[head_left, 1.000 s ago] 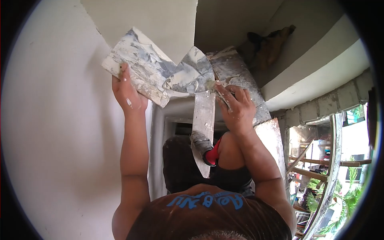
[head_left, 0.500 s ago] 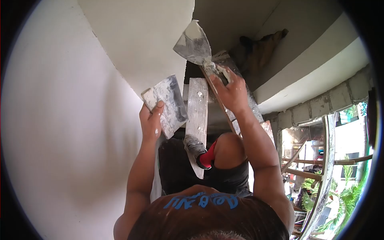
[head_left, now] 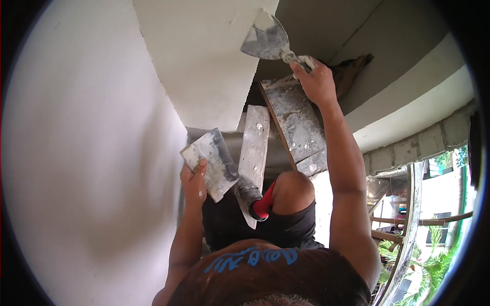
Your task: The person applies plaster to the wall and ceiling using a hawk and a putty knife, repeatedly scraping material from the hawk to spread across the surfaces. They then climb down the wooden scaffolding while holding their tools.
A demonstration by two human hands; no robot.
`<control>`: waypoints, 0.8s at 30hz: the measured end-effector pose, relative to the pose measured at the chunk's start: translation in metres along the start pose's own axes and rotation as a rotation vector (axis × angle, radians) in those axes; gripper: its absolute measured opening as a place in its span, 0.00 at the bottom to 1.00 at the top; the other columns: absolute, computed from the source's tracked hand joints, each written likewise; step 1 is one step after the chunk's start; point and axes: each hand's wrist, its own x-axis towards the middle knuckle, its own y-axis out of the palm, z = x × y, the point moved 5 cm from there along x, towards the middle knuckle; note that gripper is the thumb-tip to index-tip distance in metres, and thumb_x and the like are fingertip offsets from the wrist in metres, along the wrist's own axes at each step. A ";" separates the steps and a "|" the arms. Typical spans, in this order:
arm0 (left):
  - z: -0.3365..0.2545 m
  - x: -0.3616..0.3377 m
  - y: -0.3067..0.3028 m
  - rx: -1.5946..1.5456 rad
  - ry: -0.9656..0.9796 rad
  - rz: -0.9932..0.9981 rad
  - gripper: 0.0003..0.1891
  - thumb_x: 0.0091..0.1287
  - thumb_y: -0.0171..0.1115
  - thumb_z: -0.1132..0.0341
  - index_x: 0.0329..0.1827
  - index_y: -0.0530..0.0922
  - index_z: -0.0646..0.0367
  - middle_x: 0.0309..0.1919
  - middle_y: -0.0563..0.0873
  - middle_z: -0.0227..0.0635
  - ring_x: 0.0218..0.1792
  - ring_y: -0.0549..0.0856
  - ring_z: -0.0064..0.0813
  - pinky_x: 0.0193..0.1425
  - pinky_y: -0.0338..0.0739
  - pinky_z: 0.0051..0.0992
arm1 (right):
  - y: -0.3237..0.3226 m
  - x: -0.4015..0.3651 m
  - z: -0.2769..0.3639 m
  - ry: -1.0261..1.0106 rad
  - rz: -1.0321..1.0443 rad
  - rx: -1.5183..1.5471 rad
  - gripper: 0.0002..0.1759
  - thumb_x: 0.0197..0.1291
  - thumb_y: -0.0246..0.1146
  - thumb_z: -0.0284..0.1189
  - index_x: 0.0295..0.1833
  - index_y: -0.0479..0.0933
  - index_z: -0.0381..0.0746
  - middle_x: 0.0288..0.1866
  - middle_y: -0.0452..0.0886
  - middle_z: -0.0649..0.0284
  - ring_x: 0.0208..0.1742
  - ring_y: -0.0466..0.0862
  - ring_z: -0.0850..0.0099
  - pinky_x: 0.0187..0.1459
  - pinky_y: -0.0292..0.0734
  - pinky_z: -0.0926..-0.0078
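My left hand [head_left: 195, 184] grips a flat rectangular board [head_left: 212, 162] by its left edge, thumb on top; whitish and grey compound is smeared over its face. My right hand [head_left: 317, 81] is wrapped round the handle of a wide putty knife [head_left: 266, 40], whose blade points up and left. White compound sits on the blade near its upper corner. The blade overlaps the pale wall panel [head_left: 204, 56] in view; whether it touches the panel I cannot tell.
Narrow plank [head_left: 255, 137] under my shoe [head_left: 248, 193]. Spattered wider board [head_left: 296, 120] to its right. A smooth white wall [head_left: 97, 153] fills the left side. Concrete blocks [head_left: 403, 153], timber poles and green plants show at the right.
My right hand and the putty knife have moved up and to the right, with the arm stretched further. My left hand and its board sit lower in view. The view has shifted slightly.
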 end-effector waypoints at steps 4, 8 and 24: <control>-0.010 -0.003 -0.013 -0.164 0.063 -0.014 0.18 0.70 0.60 0.72 0.61 0.71 0.68 0.48 0.82 0.35 0.46 0.81 0.22 0.55 0.74 0.24 | -0.028 -0.016 0.031 0.020 0.031 -0.142 0.25 0.60 0.65 0.45 0.55 0.81 0.38 0.34 0.85 0.50 0.39 0.86 0.55 0.42 0.79 0.61; 0.005 -0.006 -0.017 -0.215 0.016 -0.020 0.18 0.70 0.61 0.72 0.59 0.72 0.69 0.50 0.81 0.35 0.48 0.80 0.21 0.55 0.74 0.24 | -0.017 0.014 0.095 -0.408 0.103 -0.526 0.22 0.62 0.62 0.46 0.50 0.82 0.40 0.38 0.86 0.55 0.44 0.87 0.58 0.46 0.81 0.60; -0.003 0.010 -0.018 -0.165 0.226 -0.083 0.19 0.71 0.60 0.71 0.62 0.71 0.70 0.49 0.80 0.33 0.45 0.79 0.21 0.52 0.76 0.24 | -0.142 0.047 0.142 -0.080 0.111 -0.608 0.35 0.62 0.60 0.53 0.58 0.77 0.31 0.33 0.86 0.56 0.44 0.86 0.64 0.47 0.79 0.63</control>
